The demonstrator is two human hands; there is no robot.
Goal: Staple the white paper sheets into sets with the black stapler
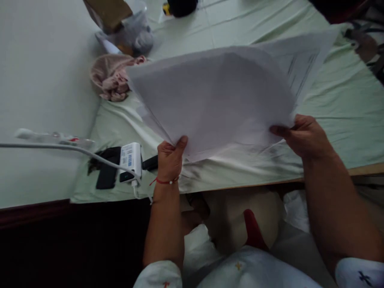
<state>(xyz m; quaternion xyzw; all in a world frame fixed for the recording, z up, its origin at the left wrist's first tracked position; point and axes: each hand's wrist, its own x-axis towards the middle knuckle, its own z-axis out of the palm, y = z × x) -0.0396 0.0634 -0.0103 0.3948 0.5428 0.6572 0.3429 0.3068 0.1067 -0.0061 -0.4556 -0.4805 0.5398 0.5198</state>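
Observation:
Both hands hold up a few white paper sheets (210, 96) above a bed or table covered with a pale green cloth. My left hand (171, 160) pinches their lower left corner, thumb on top, with a red string bracelet at the wrist. At the lower right edge, my right hand (306, 134) is closed on the paper between thumb and fingers. The front sheet looks blank and bows upward. Behind it, at the right, a printed sheet (303, 64) with lines shows; whether my right hand grips that one too, I cannot tell.
Left of my left hand lie a white power bank (131, 160) with a cable (75, 149) and a dark phone (107, 174). A pink cloth (112, 76) and plastic bags (138, 34) sit by the wall. A dark round object (182, 7) stands at the back.

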